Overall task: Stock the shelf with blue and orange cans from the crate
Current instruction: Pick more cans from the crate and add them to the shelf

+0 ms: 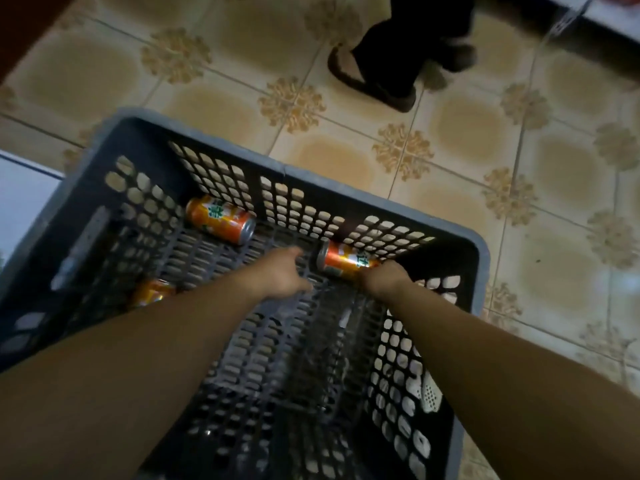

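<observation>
Beige tile covers the floor (346, 161) across the upper half and the right side of the frame, each tile joint marked with a brown flower pattern. Filling the lower left and centre is the dark grey plastic crate (138, 136), and you are looking straight down into it. Its walls and bottom are a grid of holes through which the floor shows.

Your two bare forearms run up from the bottom corners and meet near the crate's far right corner. At the top of the frame, right of centre, another person's foot in a dark sandal (374, 81) stands on the tiles below a dark trouser leg (415, 29), blurred.

Your left hand (280, 271) hovers over the crate bottom at mid frame with its fingers stretched out and loose, holding nothing. Its fingertips are just short of the middle can (346, 261). Your right hand (384, 277) is closed over the right end of that same can, with the fingers hidden behind the knuckles.

Three orange cans lie on their sides on the crate bottom. The middle can rests against the far wall, silver end pointing left. The upper can (220, 220) lies well to its left, also by the far wall. The left can (152, 292) is half hidden behind your left forearm. A small white perforated thing (429, 393) shows through the right wall; you cannot tell what it is.
</observation>
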Tool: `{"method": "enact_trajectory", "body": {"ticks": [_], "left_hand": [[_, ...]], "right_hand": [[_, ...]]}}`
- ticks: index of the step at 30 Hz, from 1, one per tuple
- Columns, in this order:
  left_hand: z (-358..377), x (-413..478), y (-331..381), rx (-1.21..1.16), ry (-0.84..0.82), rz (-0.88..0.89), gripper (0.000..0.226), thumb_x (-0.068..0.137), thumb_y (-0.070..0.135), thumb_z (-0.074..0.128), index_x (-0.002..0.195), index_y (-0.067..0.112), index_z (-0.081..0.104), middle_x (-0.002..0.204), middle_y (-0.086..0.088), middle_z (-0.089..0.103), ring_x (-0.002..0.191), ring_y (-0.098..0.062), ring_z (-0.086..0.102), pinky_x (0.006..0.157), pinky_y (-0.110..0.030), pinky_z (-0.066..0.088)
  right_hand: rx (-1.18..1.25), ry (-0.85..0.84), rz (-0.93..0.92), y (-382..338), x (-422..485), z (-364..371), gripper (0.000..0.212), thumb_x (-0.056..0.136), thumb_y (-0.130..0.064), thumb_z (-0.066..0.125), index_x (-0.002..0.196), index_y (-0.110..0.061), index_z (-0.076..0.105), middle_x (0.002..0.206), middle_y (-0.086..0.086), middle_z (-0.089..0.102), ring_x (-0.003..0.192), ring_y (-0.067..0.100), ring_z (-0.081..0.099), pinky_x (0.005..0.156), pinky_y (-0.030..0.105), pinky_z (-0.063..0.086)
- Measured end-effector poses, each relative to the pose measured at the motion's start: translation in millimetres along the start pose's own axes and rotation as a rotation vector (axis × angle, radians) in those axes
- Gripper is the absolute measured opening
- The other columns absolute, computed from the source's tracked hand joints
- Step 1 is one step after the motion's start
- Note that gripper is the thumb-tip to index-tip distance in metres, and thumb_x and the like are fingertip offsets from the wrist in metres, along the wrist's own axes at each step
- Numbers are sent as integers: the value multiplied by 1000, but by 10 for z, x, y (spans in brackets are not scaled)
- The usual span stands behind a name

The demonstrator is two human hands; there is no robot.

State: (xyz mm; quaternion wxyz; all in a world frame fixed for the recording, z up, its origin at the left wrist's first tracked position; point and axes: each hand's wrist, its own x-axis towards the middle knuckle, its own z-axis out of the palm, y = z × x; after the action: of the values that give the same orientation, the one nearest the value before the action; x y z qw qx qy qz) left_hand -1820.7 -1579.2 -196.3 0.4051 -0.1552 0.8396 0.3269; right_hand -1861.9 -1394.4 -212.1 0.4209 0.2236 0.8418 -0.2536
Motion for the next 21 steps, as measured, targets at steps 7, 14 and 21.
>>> {"method": "enact_trajectory", "body": {"ticks": [7,14,21], "left_hand": [[213,412,-77,-102,-21,-6,83,83,27,70,150,27,21,147,-8,41,120,-24,51,97,-37,45],[166,201,-166,-201,-25,34,81,82,18,72,149,22,25,146,-6,41,126,-20,44,91,-24,34],[-256,-773,-120,-311,2,130,102,72,20,81,151,25,16,146,6,34,128,-14,42,106,-27,34]], "right_hand": [[678,186,163,111,492,312,59,80,-44,72,126,-15,51,118,11,60,105,32,59,96,51,48],[484,232,-166,82,180,421,32,77,-24,78,78,-23,46,110,9,58,97,25,59,89,45,54],[363,86,-509,-276,-1029,96,59,67,-19,80,113,-37,47,123,0,49,110,21,55,90,43,55]]}}
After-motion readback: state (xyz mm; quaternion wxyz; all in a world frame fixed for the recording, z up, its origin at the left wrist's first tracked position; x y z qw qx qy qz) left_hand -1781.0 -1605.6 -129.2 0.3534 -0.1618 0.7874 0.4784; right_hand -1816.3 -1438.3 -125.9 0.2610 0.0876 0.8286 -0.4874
